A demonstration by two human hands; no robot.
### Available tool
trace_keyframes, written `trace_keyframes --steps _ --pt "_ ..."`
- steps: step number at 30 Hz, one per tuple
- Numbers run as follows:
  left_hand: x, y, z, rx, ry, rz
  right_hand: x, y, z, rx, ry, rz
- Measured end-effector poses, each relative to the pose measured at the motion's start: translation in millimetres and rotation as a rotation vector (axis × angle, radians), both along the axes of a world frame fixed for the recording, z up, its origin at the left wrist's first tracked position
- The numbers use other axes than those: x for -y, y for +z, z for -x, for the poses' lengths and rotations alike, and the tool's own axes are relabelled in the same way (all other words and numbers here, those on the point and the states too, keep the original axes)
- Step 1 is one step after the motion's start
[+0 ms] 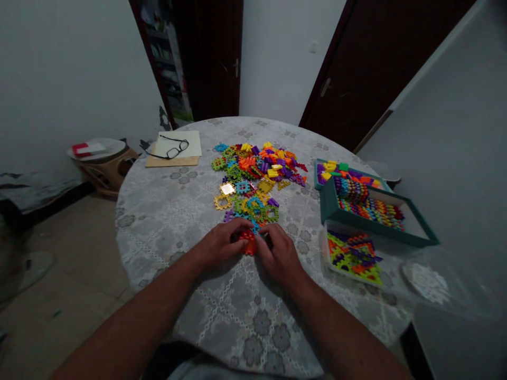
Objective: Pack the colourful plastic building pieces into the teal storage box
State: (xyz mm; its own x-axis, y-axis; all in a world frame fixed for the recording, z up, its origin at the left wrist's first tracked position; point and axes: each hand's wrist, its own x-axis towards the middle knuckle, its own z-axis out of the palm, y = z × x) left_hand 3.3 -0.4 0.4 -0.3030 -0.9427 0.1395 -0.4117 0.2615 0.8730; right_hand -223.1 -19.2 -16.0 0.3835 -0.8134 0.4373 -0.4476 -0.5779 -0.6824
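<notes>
My left hand [222,244] and my right hand [278,252] meet near the middle of the round table [174,211], fingers curled round an orange-red plastic block piece [249,243] held between them. Both hands pinch it from either side, low over the patterned cloth. Just beyond the hands lies a loose pile of coloured interlocking blocks [253,174], in yellow, green, purple, orange and blue, stretching toward the far side of the table.
A teal box [328,208] with rows of blocks stands at the right, with a clear tray of blocks [352,253] in front of it. Glasses [174,149] lie on papers at the far left. A low stool [103,158] stands beyond the table; two dark doors are behind.
</notes>
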Motion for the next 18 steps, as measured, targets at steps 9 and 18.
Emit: trace_keyframes --steps 9,18 --pt "0.9 -4.3 4.1 0.072 -0.004 0.16 41.0 -5.5 6.3 -0.345 -0.301 0.077" --pt "-7.5 8.5 4.0 0.05 -0.03 0.181 53.7 -5.6 13.5 -0.224 -0.282 0.109"
